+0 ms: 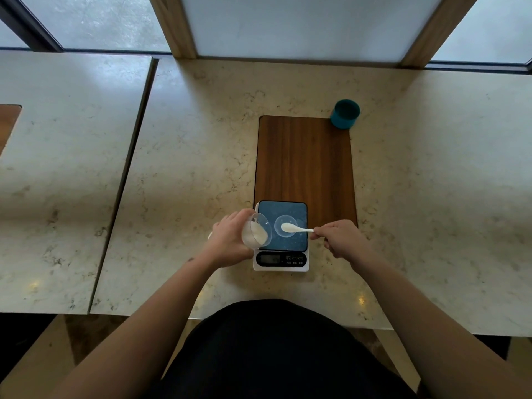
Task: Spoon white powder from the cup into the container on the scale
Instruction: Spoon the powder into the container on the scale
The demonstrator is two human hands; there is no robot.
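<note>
My left hand [230, 240] grips a clear plastic cup [257, 230] tilted toward the right, with white powder lying in its lower side. A small kitchen scale [282, 262] with a blue platform sits just right of the cup. On that platform stands a small clear round container [285, 223]. My right hand [342, 240] pinches the handle of a white spoon [295, 228], whose bowl holds white powder and hovers over the container.
The scale rests on the near end of a dark wooden board [305, 156] on a marble counter [187, 168]. A teal cup [345, 114] stands at the board's far right corner. A seam splits off another counter slab to the left.
</note>
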